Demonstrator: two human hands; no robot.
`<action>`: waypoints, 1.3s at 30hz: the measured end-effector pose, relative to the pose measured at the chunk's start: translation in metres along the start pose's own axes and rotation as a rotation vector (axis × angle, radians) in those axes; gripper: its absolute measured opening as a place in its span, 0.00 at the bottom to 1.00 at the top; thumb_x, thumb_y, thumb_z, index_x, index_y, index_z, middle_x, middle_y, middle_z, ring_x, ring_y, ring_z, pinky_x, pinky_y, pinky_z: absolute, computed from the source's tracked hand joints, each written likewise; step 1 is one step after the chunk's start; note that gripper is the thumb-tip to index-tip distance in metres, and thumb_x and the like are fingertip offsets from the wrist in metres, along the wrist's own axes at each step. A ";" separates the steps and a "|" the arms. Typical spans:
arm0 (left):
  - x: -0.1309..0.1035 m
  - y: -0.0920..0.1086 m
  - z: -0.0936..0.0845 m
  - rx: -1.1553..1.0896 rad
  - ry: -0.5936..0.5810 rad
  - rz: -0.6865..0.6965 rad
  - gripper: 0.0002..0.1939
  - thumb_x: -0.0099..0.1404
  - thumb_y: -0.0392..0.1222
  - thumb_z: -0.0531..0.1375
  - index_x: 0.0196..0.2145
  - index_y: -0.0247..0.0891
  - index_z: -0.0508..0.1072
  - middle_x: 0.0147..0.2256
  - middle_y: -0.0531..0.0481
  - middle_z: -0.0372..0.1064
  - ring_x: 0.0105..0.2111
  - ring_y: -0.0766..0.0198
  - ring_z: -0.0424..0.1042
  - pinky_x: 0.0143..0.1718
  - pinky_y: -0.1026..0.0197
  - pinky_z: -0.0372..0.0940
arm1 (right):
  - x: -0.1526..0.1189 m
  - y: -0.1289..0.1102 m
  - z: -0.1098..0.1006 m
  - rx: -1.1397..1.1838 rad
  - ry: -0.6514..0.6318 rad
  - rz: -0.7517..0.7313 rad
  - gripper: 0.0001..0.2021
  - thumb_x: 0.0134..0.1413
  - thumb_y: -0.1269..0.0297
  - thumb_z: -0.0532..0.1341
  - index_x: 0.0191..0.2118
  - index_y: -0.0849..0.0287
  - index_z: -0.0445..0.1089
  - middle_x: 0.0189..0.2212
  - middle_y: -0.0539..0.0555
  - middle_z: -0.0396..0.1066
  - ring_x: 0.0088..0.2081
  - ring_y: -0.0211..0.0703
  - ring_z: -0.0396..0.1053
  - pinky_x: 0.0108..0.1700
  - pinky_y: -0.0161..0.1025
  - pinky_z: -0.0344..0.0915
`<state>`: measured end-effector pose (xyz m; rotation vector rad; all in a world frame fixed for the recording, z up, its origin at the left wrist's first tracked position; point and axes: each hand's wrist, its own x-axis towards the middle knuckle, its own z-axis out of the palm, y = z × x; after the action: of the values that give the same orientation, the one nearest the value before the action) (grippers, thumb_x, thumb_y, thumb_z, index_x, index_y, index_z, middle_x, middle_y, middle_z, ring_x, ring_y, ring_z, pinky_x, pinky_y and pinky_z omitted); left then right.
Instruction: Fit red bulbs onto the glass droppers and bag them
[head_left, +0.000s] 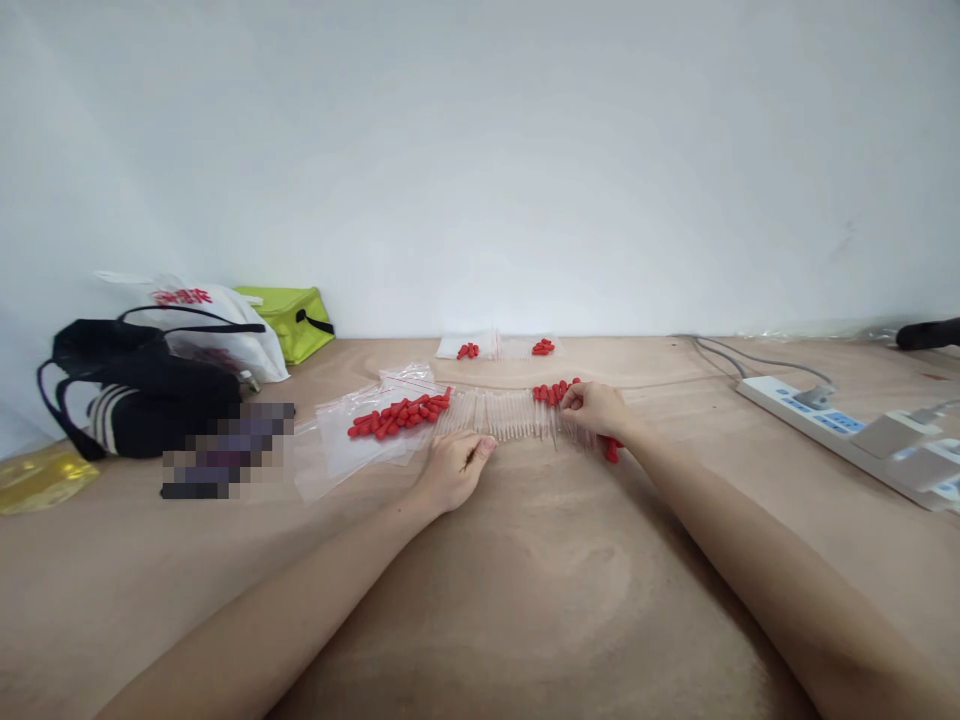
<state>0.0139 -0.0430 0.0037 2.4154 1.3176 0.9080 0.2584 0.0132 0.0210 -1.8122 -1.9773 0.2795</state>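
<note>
A row of thin clear tubes [510,413] lies side by side on the wooden table. Several red caps [551,391] sit along the far ends of the tubes at the right. My right hand [596,408] is at these caps, its fingers pinched together; what is between the fingertips is too small to name. More red pieces [612,450] show beneath that wrist. My left hand [459,468] rests closed at the near left end of the row, and its grip is hidden. A pile of red caps [397,415] lies on clear plastic bags [322,455] to the left.
Two small bags with red pieces [468,351] lie near the wall. At the left are a black bag [150,390], a white bag [247,345], a green box [289,320] and yellow plastic [49,478]. A power strip [840,430] with cables is at the right.
</note>
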 end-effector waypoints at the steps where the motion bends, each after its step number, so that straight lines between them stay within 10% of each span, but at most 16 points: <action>1: 0.000 0.000 0.000 -0.002 0.000 0.000 0.20 0.65 0.48 0.45 0.29 0.37 0.72 0.28 0.49 0.71 0.31 0.62 0.69 0.34 0.61 0.61 | 0.001 0.002 -0.002 0.011 -0.001 0.011 0.06 0.37 0.68 0.57 0.25 0.55 0.71 0.24 0.47 0.71 0.28 0.38 0.66 0.32 0.35 0.56; 39: 0.000 0.003 0.000 -0.011 0.009 -0.040 0.20 0.65 0.48 0.45 0.29 0.38 0.73 0.29 0.49 0.70 0.33 0.61 0.68 0.36 0.60 0.60 | -0.016 -0.036 0.011 -0.444 -0.010 0.143 0.13 0.51 0.64 0.49 0.31 0.63 0.70 0.31 0.61 0.70 0.38 0.52 0.65 0.40 0.48 0.49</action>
<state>0.0160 -0.0447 0.0047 2.3712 1.3553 0.9145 0.2214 -0.0053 0.0238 -2.2294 -2.0368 -0.1210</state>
